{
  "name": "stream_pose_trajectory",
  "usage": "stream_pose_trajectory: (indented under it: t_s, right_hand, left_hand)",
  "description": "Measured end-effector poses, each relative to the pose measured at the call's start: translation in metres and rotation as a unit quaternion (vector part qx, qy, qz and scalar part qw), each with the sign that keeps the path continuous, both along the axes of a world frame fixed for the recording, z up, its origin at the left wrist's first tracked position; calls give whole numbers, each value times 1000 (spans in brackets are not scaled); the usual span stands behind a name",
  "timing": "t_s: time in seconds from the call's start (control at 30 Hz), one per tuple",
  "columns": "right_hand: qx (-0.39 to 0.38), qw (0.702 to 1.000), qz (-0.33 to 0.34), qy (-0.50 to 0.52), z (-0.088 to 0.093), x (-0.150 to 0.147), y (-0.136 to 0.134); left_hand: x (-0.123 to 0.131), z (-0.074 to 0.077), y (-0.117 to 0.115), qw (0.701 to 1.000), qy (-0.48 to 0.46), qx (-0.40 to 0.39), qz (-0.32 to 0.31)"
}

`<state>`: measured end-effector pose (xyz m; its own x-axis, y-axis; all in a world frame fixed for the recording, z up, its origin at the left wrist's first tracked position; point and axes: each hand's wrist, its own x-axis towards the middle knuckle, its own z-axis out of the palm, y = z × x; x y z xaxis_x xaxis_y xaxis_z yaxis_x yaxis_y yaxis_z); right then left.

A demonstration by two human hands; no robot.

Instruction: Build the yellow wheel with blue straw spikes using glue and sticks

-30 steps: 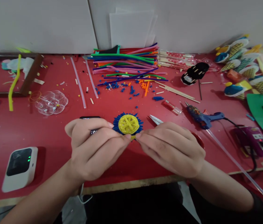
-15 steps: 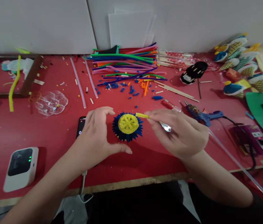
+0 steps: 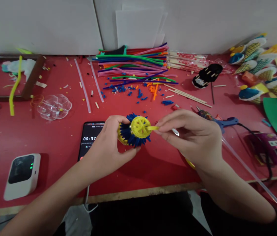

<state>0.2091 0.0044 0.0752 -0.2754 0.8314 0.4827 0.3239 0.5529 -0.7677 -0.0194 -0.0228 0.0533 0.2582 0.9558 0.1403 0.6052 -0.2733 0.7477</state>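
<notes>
My left hand (image 3: pixel 111 142) is closed on the side of a round craft piece with a spiky blue fringe (image 3: pixel 136 141) and a yellow spoked disc (image 3: pixel 140 127) on top. The piece is tilted, showing a yellow part below the fringe. Between the thumb and fingertips of my right hand (image 3: pixel 190 136) is a short yellow strip (image 3: pixel 152 128). Its free end meets the right side of the disc. A shiny metal tool (image 3: pixel 175 131) also shows under the right fingers, mostly hidden. A phone (image 3: pixel 89 139) showing a timer lies beside my left hand.
Colourful craft stems (image 3: pixel 133 65) lie at the back, with blue and orange scraps before them. A glue gun (image 3: pixel 217 121) rests to the right near a purple power strip (image 3: pixel 273 146). At left are a clear flower-shaped tray (image 3: pixel 55 107) and a white device (image 3: pixel 22 177).
My left hand has taken hold of the blue and yellow piece and tilted it, moving it slightly right. The yellow strip now meets the disc. More of the phone shows.
</notes>
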Motion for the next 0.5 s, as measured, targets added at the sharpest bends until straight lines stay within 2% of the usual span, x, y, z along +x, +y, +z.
stream_pose_trajectory:
  t_s: [0.17, 0.5]
  right_hand:
    - [-35, 999, -1, 25, -1, -1, -1]
    - [73, 993, 1, -88, 5, 0, -7]
  left_hand:
    - [2, 0, 0, 1000, -6, 3, -18]
    - [3, 2, 2, 999, 12, 34, -19]
